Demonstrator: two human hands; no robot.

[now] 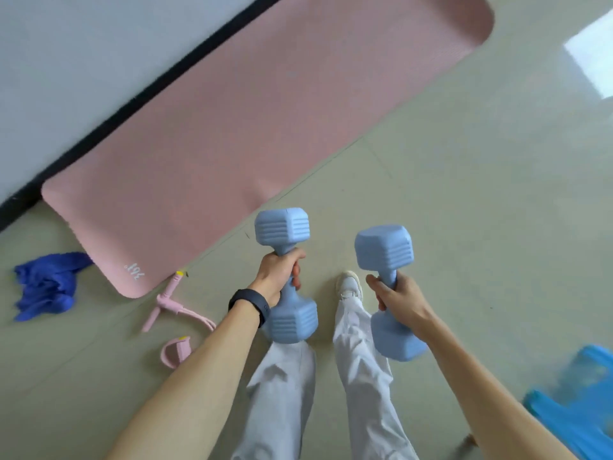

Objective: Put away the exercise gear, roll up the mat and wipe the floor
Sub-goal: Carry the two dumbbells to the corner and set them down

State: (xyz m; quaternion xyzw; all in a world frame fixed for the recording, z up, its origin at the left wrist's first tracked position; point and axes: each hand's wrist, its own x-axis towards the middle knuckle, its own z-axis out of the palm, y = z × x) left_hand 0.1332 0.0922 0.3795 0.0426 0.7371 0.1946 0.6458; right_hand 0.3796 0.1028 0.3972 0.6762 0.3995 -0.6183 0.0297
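Above the floor, left hand and right hand each fist a dumbbell handle; carry both level, clear of the mat's near edge.

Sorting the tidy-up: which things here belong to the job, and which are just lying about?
Job: two dumbbells, in left hand and right hand; pink mat; pink pull-band; blue cloth.
Lying about: blue plastic item.

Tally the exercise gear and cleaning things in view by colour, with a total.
Light blue: 2, a dumbbell in the left hand, another dumbbell in the right hand
Pink: 2, mat, pedal puller
Dark blue: 1, cloth
Total: 5
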